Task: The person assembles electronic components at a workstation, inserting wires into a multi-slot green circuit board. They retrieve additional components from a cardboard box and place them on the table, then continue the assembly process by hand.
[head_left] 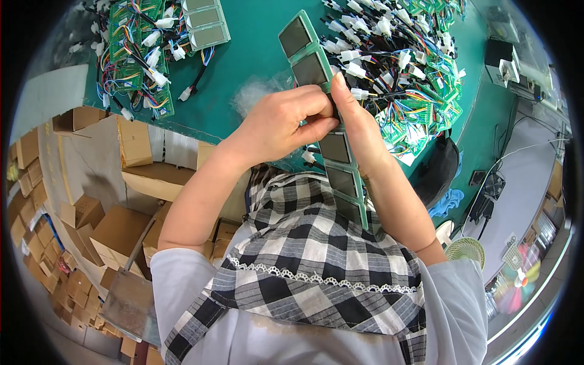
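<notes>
Head view shows both your hands meeting on a long green strip of display panels (331, 121), held up above the teal counter (255, 55) near its front edge. Your left hand (283, 121) is curled, fingers bent in and pressed onto the strip's middle from the left. Your right hand (359, 131) lies along the strip's right side, thumb straight and pointing up its edge, the other fingers hidden behind the strip. The strip runs at a slant, its top end over the counter and its bottom end over your checked apron (316, 243).

Just right of your hands, a heap of green circuit boards with coloured wires and white plugs (401, 67) covers the counter. A smaller heap of the same boards (137, 55) sits towards the far left corner, with a shorter strip of grey panels (205, 24) beside it. Below the counter's left edge, cardboard boxes (109, 225) crowd the floor.
</notes>
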{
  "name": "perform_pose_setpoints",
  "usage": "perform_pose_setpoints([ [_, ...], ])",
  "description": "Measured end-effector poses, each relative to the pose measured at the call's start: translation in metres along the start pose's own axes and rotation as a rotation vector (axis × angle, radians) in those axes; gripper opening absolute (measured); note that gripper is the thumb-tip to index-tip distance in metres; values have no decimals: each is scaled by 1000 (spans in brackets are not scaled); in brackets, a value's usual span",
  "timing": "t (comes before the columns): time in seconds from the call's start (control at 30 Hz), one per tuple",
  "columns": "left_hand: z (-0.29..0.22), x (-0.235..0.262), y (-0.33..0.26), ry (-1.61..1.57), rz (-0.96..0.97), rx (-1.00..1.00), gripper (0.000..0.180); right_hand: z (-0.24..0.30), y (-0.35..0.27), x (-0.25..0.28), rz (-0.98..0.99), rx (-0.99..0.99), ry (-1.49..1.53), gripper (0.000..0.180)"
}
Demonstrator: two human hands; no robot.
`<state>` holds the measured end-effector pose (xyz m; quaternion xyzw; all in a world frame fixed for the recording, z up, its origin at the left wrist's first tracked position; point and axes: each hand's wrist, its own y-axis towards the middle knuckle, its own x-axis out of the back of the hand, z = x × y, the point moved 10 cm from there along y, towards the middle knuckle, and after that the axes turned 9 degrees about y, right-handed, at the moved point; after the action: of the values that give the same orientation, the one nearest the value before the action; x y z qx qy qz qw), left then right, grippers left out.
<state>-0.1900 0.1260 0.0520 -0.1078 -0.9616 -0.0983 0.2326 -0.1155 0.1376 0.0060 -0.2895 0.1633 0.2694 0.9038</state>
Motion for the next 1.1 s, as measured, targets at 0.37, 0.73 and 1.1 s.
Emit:
perform_pose_setpoints([
  [0.37, 13, -8, -7, -49, -99, 161, 31, -18, -1, 7, 13, -126, 226, 58],
  [0.73, 1, 24, -20, 409, -323, 11, 19, -8, 9, 4, 22, -87, 138, 60],
  [1.1, 62, -19, -68, 686, -26, -82, 26, -6, 22, 41, -151, -68, 310, 59],
])
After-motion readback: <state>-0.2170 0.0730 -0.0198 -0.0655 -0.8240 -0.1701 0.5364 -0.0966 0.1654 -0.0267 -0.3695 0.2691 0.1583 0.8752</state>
